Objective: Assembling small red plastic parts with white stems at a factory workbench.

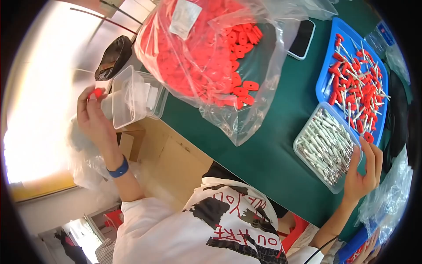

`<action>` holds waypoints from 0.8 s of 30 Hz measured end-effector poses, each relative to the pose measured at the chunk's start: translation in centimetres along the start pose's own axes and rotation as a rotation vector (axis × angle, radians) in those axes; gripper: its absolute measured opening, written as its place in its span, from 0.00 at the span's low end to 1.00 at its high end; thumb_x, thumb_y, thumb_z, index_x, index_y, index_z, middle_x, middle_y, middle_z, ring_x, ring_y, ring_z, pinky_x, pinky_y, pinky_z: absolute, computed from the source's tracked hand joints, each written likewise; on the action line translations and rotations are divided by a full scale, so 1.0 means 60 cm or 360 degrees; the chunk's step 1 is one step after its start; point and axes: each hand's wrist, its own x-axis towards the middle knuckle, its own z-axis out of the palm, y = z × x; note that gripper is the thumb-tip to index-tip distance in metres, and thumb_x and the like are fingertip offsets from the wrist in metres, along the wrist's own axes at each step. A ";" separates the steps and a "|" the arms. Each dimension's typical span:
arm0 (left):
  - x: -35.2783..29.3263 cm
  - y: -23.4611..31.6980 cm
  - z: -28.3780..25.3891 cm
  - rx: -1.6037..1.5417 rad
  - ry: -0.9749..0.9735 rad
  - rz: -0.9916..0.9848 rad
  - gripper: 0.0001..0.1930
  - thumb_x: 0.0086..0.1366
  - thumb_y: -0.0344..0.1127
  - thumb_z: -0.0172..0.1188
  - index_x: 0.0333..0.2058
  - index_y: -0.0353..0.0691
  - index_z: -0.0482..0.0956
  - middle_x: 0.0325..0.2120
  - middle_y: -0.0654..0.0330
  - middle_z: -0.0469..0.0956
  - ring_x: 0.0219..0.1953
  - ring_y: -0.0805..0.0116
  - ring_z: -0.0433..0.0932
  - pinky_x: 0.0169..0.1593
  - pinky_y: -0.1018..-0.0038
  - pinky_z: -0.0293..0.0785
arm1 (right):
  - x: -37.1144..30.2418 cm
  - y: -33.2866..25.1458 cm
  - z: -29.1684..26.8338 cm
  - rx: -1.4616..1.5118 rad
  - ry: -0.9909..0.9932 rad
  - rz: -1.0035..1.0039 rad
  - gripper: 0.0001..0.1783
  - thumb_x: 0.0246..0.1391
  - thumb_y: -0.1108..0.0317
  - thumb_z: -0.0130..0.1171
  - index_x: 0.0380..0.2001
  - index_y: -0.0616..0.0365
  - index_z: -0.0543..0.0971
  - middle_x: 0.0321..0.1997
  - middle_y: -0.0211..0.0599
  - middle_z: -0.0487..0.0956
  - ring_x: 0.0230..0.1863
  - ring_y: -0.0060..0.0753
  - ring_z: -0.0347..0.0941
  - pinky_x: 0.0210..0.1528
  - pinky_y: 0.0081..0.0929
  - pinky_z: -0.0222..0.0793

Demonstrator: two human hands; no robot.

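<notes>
Left hand (93, 115) raised at the far left, off the edge of the green surface (263, 154), fingers curled and pinching a small red cap (96, 93) at the fingertips; too small and too covered to tell its long axis or which way it points. Bright red, plastic-looking, only a rounded end showing above the fingers. Blue wristband (118, 169) around that wrist. Just right of the hand, a clear plastic tub (127, 97) tilted on its side at the surface's edge, open mouth partly toward the hand, a second clear tub behind it. Farther right, a big clear bag (211, 53) slumped across the surface, stuffed with flat red oval pieces (246, 86), some spilling toward its open mouth. Dark phone (302, 38) lying beyond the bag. At the right, a blue tray (327, 66) heaped with red-capped white pins lying every way, and nearer, a clear tray (307, 141) packed with bare white pins (327, 147), mostly aligned from far left to near right. Right hand (365, 169) open, fingers spread and upright against the near right corner of the clear tray, one red piece just at the fingertips; nothing clearly gripped. Crumpled clear plastic at the far right edge. Cardboard box (176, 158) below, between surface and body.
</notes>
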 end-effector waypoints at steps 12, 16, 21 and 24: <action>0.086 -0.274 -0.180 -0.0055 -0.0144 -0.1486 0.20 0.65 0.55 0.52 0.36 0.42 0.77 0.16 0.74 0.60 0.18 0.80 0.58 0.23 0.81 0.58 | 0.007 -0.001 0.000 0.0032 0.0039 0.0004 0.11 0.48 0.80 0.62 0.37 0.62 0.82 0.34 0.38 0.78 0.34 0.31 0.74 0.36 0.23 0.69; 0.065 -0.233 -0.121 -0.0004 -0.0482 -0.1474 0.29 0.62 0.63 0.54 0.47 0.43 0.76 0.22 0.74 0.69 0.23 0.81 0.66 0.27 0.82 0.63 | 0.002 0.002 -0.002 0.0106 -0.0008 0.0018 0.09 0.50 0.80 0.61 0.37 0.63 0.81 0.35 0.40 0.78 0.39 0.35 0.75 0.41 0.26 0.70; 0.059 -0.202 -0.082 0.0288 -0.0547 -0.1477 0.24 0.63 0.57 0.55 0.47 0.44 0.77 0.34 0.70 0.74 0.32 0.79 0.70 0.32 0.81 0.69 | 0.006 -0.008 -0.011 0.0050 0.0034 0.0043 0.10 0.48 0.81 0.62 0.36 0.63 0.82 0.33 0.40 0.77 0.36 0.34 0.74 0.39 0.25 0.69; 0.064 -0.235 -0.124 0.0578 -0.0668 -0.1054 0.20 0.64 0.51 0.55 0.45 0.43 0.79 0.32 0.71 0.74 0.31 0.80 0.70 0.34 0.82 0.69 | 0.012 -0.016 -0.008 0.0087 0.0019 0.0042 0.11 0.44 0.82 0.63 0.34 0.62 0.82 0.32 0.39 0.76 0.34 0.34 0.74 0.37 0.25 0.69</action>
